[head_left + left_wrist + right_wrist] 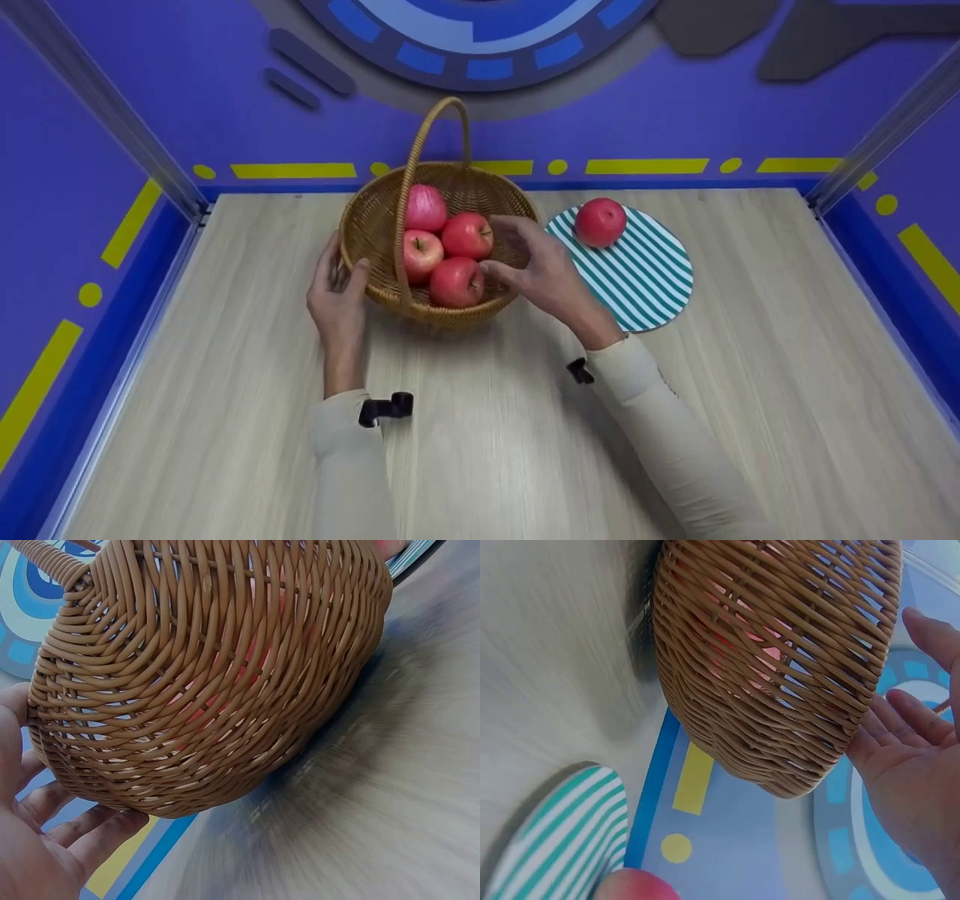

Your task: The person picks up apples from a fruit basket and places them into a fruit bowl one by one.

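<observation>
A brown wicker basket (442, 319) with an arched handle holds several red apples (469, 235). The left hand (341, 304) grips the basket at its left rim, thumb at the rim and fingers along the outer wall, as the left wrist view also shows. Over the right rim reaches the right hand (544, 270), its thumb and index fingertips beside the apples and spread apart, holding nothing. In the right wrist view its palm (915, 780) faces the camera, with fingers behind the woven rim. Through the weave, red apples show in both wrist views.
Right of the basket lies a round green-and-white striped mat (645, 277) with one red apple (600, 223) on its upper part. A light wood table (465, 450) carries everything. Blue printed panels (225, 97) enclose the back and sides.
</observation>
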Available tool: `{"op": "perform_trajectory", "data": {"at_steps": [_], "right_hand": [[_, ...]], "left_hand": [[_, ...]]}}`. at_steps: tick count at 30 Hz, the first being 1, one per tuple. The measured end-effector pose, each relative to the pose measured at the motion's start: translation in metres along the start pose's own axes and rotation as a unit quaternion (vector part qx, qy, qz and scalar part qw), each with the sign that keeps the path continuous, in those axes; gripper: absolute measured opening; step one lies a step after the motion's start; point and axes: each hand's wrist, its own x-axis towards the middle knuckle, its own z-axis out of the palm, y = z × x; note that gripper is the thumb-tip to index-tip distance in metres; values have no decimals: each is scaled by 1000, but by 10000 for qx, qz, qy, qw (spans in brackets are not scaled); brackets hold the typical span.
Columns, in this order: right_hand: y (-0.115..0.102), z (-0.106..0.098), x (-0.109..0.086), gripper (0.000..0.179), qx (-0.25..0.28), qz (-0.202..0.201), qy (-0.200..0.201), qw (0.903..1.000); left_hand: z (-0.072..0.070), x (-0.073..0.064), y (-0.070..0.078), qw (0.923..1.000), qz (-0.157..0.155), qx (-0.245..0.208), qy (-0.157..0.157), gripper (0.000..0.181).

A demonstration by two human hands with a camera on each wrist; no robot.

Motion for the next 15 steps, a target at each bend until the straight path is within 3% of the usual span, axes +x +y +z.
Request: {"op": "perform_trajectory", "data": {"at_steps": [9, 15], "right_hand": [[-2, 2, 14, 63, -82, -37, -674, 9977], [-1, 4, 21, 62, -644, -6, -932, 9936]], "left_hand": [[-1, -1, 1, 10000, -11, 12, -5, 52], [0, 0, 0, 10000, 61, -72, -21, 52]]}}
